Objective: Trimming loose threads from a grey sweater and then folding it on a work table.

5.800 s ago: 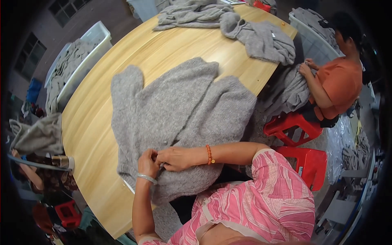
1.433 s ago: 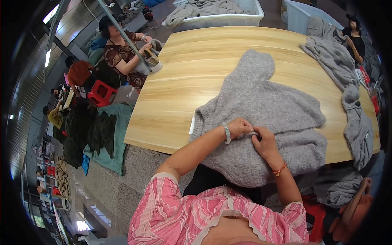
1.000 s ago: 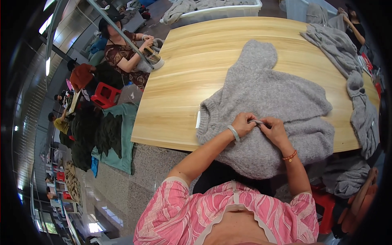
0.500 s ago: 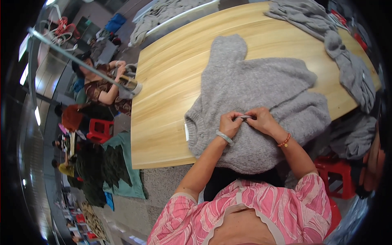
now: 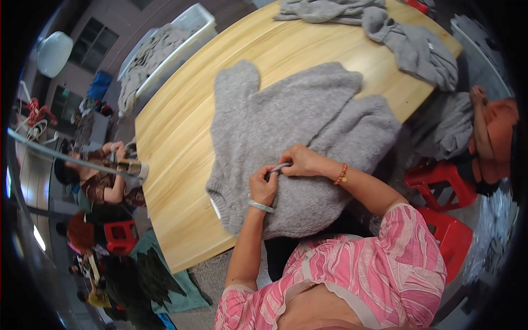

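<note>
A fuzzy grey knit sweater (image 5: 275, 118) lies spread on the wooden table (image 5: 176, 143), its ribbed collar to the left and its near part hanging over the edge toward my lap. My left hand (image 5: 264, 184) is closed, pinching a small raised fold of the knit. Close beside it, my right hand (image 5: 301, 160) pinches the same fold between thumb and fingers. The fold stands up between the two hands. Whether anything small is held within it I cannot make out. A pale label shows inside the collar.
More grey knit garments (image 5: 423, 55) lie at the table's far right. A white bin (image 5: 187, 33) of knitwear stands beyond the table. Red stools (image 5: 440, 184) are to the right, near a seated person in orange (image 5: 498, 137). Another person (image 5: 107, 176) works at the left edge.
The view has turned, so the table and sweater appear shifted left. My hands stay on the sweater, and the pinched fold now stands up more between them.
</note>
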The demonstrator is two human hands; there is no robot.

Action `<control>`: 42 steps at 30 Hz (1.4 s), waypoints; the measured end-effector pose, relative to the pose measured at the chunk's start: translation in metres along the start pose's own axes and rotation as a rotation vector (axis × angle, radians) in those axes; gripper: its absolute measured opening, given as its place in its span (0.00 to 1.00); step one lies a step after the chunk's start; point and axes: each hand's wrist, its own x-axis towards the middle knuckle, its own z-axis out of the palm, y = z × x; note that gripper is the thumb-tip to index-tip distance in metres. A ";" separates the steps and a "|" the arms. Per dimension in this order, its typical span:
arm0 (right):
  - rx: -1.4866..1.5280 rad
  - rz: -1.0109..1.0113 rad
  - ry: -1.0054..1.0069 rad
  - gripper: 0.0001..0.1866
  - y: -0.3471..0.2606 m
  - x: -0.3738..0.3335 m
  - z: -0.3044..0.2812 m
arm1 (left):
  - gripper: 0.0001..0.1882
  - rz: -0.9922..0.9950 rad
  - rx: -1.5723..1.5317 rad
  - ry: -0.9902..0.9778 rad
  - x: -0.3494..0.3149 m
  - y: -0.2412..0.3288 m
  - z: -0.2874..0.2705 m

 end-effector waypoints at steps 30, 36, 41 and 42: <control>-0.090 0.056 0.058 0.09 -0.016 -0.022 0.033 | 0.08 0.027 0.039 0.016 -0.021 -0.014 -0.008; -0.132 -0.060 0.042 0.07 -0.027 -0.042 0.044 | 0.08 0.090 0.003 0.089 -0.043 -0.016 -0.011; -0.057 -0.151 -0.018 0.06 -0.041 -0.048 0.054 | 0.09 0.031 -0.039 0.020 -0.060 -0.022 -0.026; -0.045 -0.105 -0.058 0.06 -0.044 -0.050 0.053 | 0.10 0.009 -0.073 -0.004 -0.061 -0.023 -0.027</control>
